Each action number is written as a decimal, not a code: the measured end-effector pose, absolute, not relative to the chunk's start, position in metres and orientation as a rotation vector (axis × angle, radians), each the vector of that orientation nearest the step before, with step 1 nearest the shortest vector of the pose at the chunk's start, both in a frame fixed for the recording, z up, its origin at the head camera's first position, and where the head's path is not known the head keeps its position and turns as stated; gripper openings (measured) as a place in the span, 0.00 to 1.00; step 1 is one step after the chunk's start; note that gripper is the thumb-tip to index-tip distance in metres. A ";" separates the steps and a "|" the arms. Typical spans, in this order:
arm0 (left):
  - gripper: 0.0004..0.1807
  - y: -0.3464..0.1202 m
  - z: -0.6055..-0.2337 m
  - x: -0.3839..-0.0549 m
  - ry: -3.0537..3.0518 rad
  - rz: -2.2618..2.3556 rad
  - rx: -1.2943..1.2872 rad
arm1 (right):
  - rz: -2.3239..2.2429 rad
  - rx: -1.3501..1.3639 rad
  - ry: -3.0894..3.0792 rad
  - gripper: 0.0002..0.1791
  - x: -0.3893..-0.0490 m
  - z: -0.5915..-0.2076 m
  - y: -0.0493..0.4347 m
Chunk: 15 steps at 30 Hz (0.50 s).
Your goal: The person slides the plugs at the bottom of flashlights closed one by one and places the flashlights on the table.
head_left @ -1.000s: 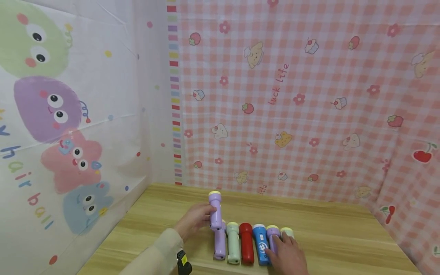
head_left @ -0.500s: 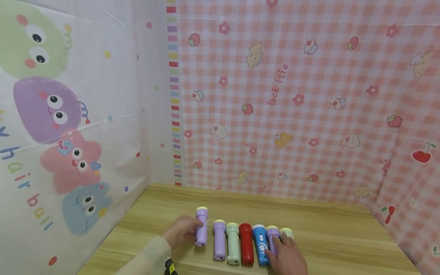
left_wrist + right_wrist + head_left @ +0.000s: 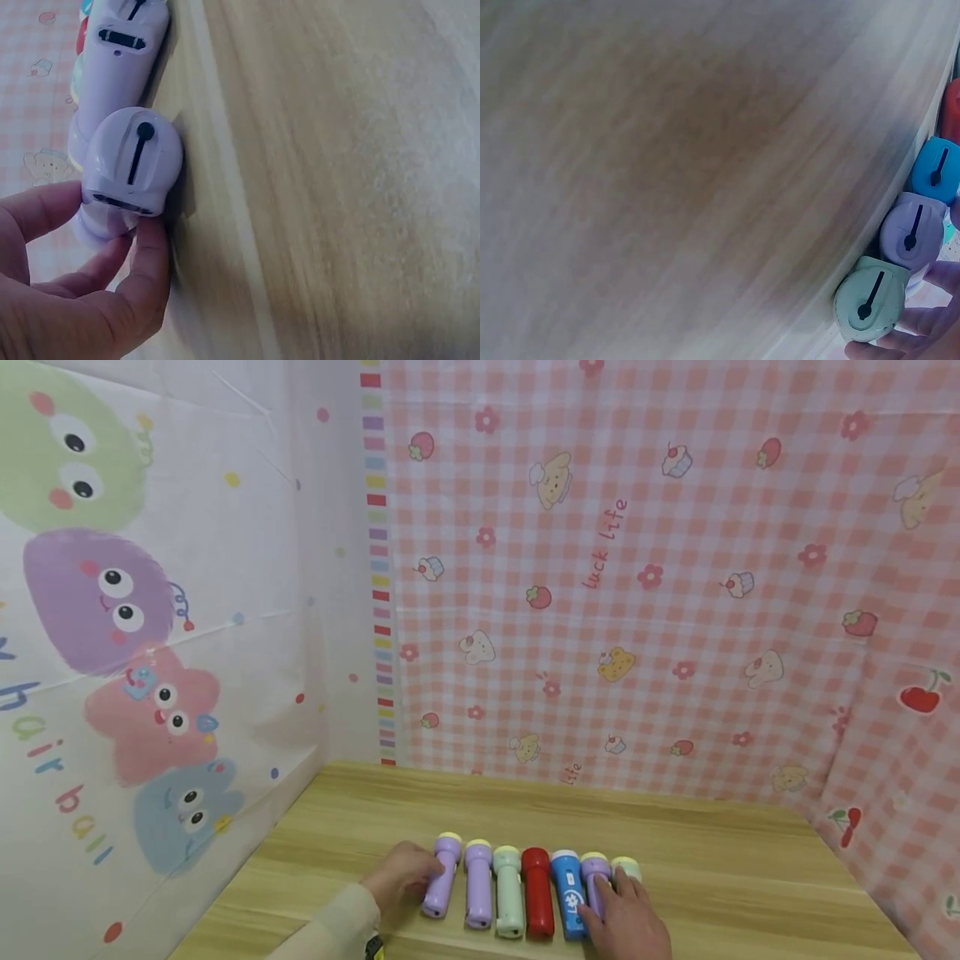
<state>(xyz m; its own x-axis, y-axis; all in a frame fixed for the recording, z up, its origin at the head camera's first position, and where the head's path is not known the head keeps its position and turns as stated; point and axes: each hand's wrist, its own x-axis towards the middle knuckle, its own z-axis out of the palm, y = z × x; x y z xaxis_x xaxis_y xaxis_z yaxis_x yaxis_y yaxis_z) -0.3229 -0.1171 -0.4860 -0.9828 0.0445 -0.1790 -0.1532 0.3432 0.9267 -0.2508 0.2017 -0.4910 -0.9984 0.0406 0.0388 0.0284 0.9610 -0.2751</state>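
Observation:
In the head view, several flashlights lie side by side in a row on the wooden table. My left hand (image 3: 405, 872) holds the purple flashlight (image 3: 444, 877) at the left end, thumb and fingers on its two sides; the left wrist view shows its rounded tail end (image 3: 139, 154). This one is slightly slanted, with a narrow gap to the second purple flashlight (image 3: 478, 885). My right hand (image 3: 630, 914) rests over the row's right end, fingers on another purple flashlight (image 3: 911, 232) and the pale green one (image 3: 870, 300), thumb by the blue flashlight (image 3: 567, 893). The hand partly hides both.
Between these lie a light green flashlight (image 3: 508, 893) and a red flashlight (image 3: 537, 893). The wooden table (image 3: 720, 860) reaches back to a pink checked cloth (image 3: 675, 610). A white cloth with cartoon figures (image 3: 262, 568) hangs at the left.
My left hand has brought the purple flashlight left and down, from above the second purple one to the table at the row's left end. My right hand has stayed in place.

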 end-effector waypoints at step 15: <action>0.10 -0.115 -0.490 -0.321 2.273 1.760 -0.024 | 0.415 -0.036 -3.065 0.35 -0.250 -0.493 0.202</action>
